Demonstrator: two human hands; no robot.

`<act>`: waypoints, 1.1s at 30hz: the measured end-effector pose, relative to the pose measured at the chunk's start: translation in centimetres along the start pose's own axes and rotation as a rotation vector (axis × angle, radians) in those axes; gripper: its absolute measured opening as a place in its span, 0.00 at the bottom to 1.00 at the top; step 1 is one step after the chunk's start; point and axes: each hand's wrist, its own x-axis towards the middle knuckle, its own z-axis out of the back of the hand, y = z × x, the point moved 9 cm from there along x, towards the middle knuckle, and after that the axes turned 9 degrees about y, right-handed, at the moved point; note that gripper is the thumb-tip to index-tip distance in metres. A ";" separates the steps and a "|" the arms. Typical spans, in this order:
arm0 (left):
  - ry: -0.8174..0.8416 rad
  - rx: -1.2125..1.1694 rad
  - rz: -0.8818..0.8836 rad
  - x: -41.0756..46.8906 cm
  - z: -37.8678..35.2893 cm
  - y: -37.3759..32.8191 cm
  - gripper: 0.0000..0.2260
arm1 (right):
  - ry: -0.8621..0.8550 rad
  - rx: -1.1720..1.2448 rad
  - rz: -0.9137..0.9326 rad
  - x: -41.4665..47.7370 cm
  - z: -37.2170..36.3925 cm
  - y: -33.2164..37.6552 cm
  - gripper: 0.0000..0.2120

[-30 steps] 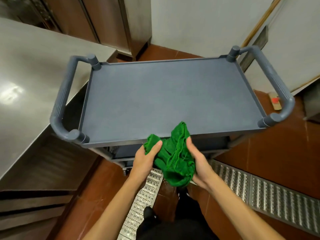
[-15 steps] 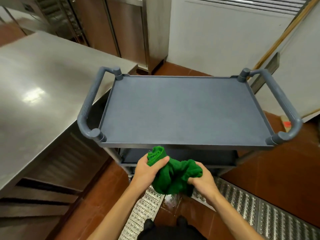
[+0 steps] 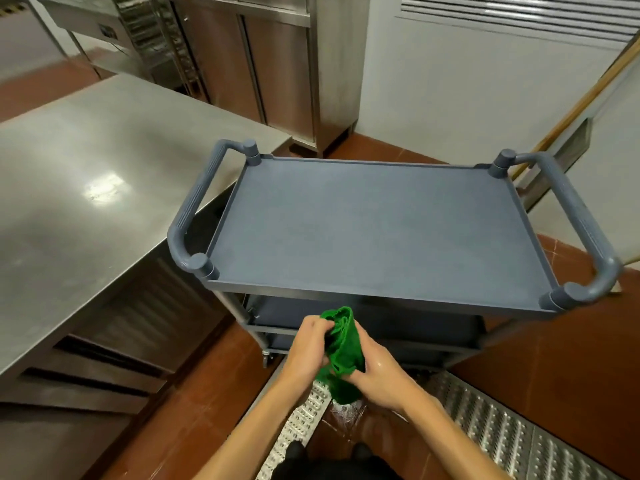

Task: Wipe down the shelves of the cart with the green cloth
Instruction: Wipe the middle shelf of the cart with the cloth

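Fingers (image 3: 320, 328) of both hands are curled tight around the green cloth (image 3: 343, 341), the left hand (image 3: 304, 346) and right hand (image 3: 379, 370) bunching it into a roll that stands roughly upright. It is held in the air just short of the cart (image 3: 346, 295), its upper end pointing toward the near rim. The top shelf (image 3: 374, 230) lies up and forward of both hands, which look equally near.
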 end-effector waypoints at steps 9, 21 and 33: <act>-0.079 0.122 -0.092 3.4 5.8 5.1 0.07 | -0.202 0.244 -0.082 0.9 4.1 -8.9 0.10; 0.303 0.470 -0.315 17.1 3.4 14.4 0.51 | -0.092 0.038 0.214 10.7 -1.0 -13.8 0.07; 0.313 0.817 -0.994 26.1 -0.4 15.0 0.20 | -0.033 -0.653 0.295 18.0 -4.4 -23.5 0.44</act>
